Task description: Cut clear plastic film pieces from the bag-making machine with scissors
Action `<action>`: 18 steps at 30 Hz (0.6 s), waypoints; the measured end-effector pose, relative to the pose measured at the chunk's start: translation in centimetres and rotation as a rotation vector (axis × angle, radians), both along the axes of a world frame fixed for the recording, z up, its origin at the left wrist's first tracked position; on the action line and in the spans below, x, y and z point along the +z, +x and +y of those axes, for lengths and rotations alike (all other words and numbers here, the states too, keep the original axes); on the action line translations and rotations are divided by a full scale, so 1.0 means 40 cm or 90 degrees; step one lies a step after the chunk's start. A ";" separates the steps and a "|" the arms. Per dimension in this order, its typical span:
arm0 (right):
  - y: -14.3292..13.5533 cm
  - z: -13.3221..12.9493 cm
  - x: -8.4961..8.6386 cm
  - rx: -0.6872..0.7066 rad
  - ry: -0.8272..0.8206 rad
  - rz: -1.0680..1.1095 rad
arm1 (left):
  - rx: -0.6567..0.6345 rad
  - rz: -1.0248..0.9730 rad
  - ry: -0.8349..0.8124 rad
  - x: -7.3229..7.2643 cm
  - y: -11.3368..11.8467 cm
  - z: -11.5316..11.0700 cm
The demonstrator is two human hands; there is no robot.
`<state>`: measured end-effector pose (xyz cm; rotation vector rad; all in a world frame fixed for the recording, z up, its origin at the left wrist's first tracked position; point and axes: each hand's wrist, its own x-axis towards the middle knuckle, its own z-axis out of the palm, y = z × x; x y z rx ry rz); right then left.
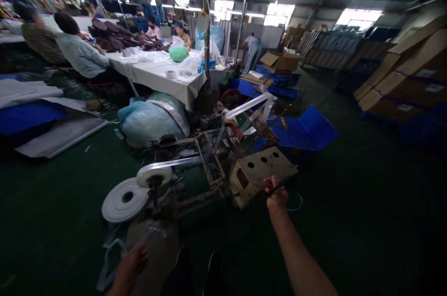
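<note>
My right hand [277, 198] is closed around a thin dark tool [281, 185], just in front of a beige control box [263, 172] with round holes and a red display. At the lower left, my left hand [134, 261] has its fingers curled in, beside a translucent strip [111, 259]; whether it grips the strip is unclear. A metal-framed machine [213, 161] stands ahead, joined to the box. White tape runs from a roll [154, 176] toward the frame, and a larger white reel [125, 199] lies to its left.
People sit around a white-covered table [150, 72] at the back left. A stuffed plastic bag [153, 117] rests on the floor before it. Blue sheets [303, 131] lie behind the box. Stacked cartons [410, 72] stand at the right, and an open carton [279, 61] farther back.
</note>
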<state>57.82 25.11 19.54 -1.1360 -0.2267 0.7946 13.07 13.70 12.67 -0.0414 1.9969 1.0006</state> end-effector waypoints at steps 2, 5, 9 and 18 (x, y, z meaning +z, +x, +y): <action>0.003 0.004 -0.004 -0.002 -0.005 -0.008 | -0.117 -0.078 0.050 -0.033 0.068 0.048; 0.005 0.010 -0.005 -0.004 -0.013 -0.007 | -0.252 -0.123 0.126 -0.063 0.221 0.138; 0.004 0.019 -0.005 -0.019 -0.030 -0.010 | -0.353 -0.196 0.101 -0.081 0.438 0.253; -0.013 0.044 -0.002 -0.075 -0.071 -0.018 | -0.391 -0.300 0.019 -0.143 0.715 0.428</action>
